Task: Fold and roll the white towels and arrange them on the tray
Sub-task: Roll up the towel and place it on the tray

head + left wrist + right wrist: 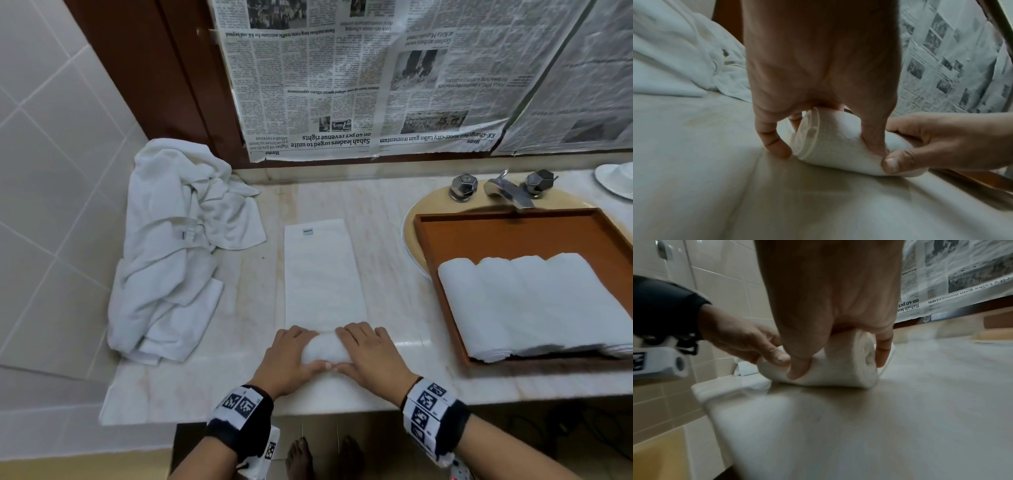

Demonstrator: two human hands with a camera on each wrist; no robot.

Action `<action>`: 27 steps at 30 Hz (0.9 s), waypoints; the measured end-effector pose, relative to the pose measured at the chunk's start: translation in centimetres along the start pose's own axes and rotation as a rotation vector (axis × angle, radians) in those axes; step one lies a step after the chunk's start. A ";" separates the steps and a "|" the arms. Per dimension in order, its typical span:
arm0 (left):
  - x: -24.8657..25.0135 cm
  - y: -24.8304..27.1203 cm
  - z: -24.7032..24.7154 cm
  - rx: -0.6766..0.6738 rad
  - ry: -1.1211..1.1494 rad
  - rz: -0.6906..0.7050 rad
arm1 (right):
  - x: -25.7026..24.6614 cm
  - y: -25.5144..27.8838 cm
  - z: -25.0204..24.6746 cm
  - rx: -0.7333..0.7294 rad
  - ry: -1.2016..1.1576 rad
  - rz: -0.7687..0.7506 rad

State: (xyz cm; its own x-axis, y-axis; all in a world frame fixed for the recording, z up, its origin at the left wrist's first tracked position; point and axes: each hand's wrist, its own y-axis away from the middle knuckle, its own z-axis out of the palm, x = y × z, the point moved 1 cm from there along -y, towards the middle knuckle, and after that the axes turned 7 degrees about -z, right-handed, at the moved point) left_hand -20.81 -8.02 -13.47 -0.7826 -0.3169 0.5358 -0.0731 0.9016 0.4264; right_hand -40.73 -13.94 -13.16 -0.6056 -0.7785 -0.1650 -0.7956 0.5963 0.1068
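On the marble counter (394,274), a folded white towel (323,274) lies as a long strip, its near end wound into a roll (323,349). The left hand (286,359) and right hand (371,354) curl over that roll from either side, thumbs pressed into its near face, so most of the roll is hidden in the head view; the wrist views show its spiral ends. Rolled towels (527,301) lie side by side in the brown tray (442,274), which sits over the sink and runs out of frame on the right; their count cannot be told. A heap of unfolded towels (174,246) sits on the counter's left. The faucet (507,190) is partly blurred.
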 end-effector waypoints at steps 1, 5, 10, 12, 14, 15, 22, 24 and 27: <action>0.1 0.0 -0.1 -0.002 0.008 -0.006 | 0.3 -0.6 -0.5 -0.053 -0.024 -0.013; 0.0 0.9 0.2 0.149 -0.147 0.039 | 1.4 -2.1 -1.9 -0.235 -0.266 0.013; 0.1 1.5 0.4 0.193 -0.213 0.075 | 2.1 -1.7 -3.2 -0.295 -0.614 0.058; 0.0 1.5 0.3 0.137 -0.207 0.068 | 2.2 -0.7 -3.2 -0.249 -0.734 0.100; 0.0 1.2 0.0 0.086 -0.164 0.067 | 1.9 0.5 -2.7 -0.171 -0.723 0.151; 0.2 1.0 -0.2 0.056 -0.130 0.062 | 1.7 1.1 -2.3 -0.112 -0.597 0.144; 0.6 -0.6 -1.2 -0.073 -0.078 -0.010 | -0.1 1.1 -0.2 0.087 -0.055 0.038; 0.6 -0.2 -0.8 -0.046 -0.096 -0.019 | 0.5 0.3 -0.2 0.013 -0.073 0.017; 0.2 0.6 0.3 0.131 -0.158 0.058 | 2.0 -0.8 -0.9 -0.116 -0.194 0.011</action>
State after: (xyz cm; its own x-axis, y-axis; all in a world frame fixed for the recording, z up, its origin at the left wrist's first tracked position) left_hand -21.21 -7.44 -13.26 -0.8744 -0.2220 0.4315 -0.0962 0.9509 0.2943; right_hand -41.31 -16.17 -12.70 -0.6092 -0.7127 -0.3478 -0.7919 0.5695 0.2203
